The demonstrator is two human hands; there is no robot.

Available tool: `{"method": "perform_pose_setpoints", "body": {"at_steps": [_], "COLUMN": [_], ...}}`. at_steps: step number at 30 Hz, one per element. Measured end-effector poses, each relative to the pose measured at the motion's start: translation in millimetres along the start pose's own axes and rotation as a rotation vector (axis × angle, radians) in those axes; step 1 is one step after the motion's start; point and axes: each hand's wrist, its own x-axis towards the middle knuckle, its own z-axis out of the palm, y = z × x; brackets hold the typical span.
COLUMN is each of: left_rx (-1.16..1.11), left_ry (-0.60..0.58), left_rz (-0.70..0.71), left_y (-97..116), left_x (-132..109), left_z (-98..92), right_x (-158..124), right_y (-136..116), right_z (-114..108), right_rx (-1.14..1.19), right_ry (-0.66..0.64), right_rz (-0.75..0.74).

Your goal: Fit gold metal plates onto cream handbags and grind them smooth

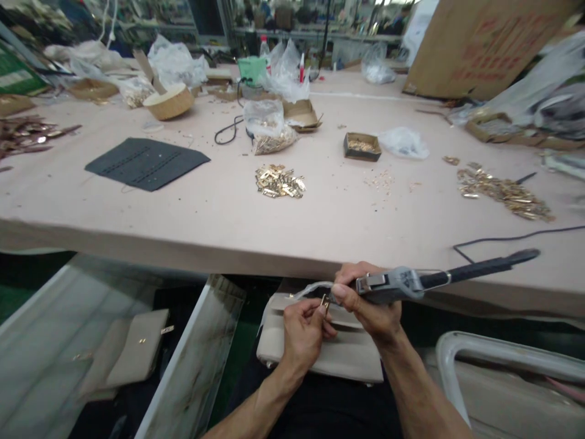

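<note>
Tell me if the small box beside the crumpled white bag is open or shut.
Open: the small box has no lid on it, and gold metal pieces show inside.

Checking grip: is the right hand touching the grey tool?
Touching. Head view shows the right hand wrapped around the grey tool; left hand pinches a gold fitting.

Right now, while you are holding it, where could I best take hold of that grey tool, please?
Take the tool by its long black rear shaft, coming from the right. That part sticks out bare and nearly level over the table edge, while the right hand wraps the grey front end, close to the left hand pinching a gold fitting.
</note>
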Motion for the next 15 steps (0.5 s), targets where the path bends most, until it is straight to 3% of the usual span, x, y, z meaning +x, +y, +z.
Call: {"method": "perform_pose_setpoints", "body": {"at_steps": [4,11,13,15], "left_rx": [0.048,-0.046,-0.048,-0.046], "left_ry": [-0.027,0.084,0.089,0.093], "left_rz": [0.023,0.029,0.004,-0.014], "left_y": [-4,-20,-24,-27], "left_x": [2,8,10,14], "left_z": [-1.8,6.6,8.2,9.2], "right_x": [1,4,2,2], "right_y": [3,9,5,-4], "right_z": [6,18,13,3], "right_rx": [0.013,0.091,0.117,0.165], "right_ry": [0.123,0.34,0.274,0.123], "right_rz": [0.014,0.076,0.068,0.043]}}
